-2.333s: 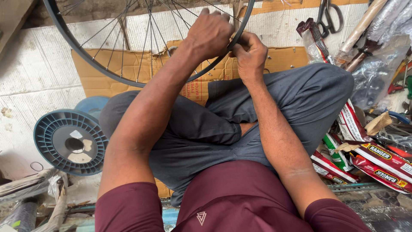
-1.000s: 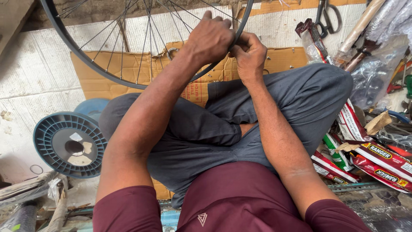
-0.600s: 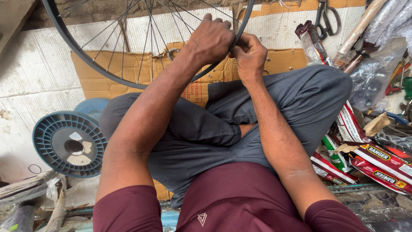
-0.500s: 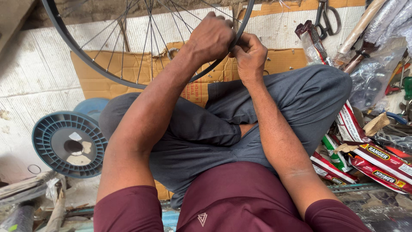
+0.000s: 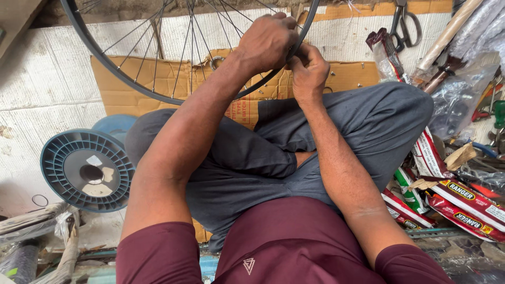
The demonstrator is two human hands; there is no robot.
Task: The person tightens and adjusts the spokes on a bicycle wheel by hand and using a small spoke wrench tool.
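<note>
I sit cross-legged with the bicycle wheel [image 5: 173, 58] standing upright ahead of my knees, its rim [image 5: 105, 66] low enough that both hands meet at one spot on the right side. My left hand [image 5: 268, 42] is clamped over the rim from above, fingers curled round it, which steadies the wheel. My right hand [image 5: 309, 71] sits just below and touching it, fingers pinched together at the rim where a spoke ends; what sits between the fingertips is hidden, cannot tell. Flattened cardboard [image 5: 131, 92] lies under the wheel as a work mat. A blue plastic spool [image 5: 87, 169] lies flat by my left knee, scissors [image 5: 402, 23] and red packets [image 5: 463, 202] lie to my right, all within reach.

Against the earlier frames: almost nothing differs. Both hands stay at the same rim spot, the wheel has not visibly turned, and the spool only drifts slightly in view with my head.
</note>
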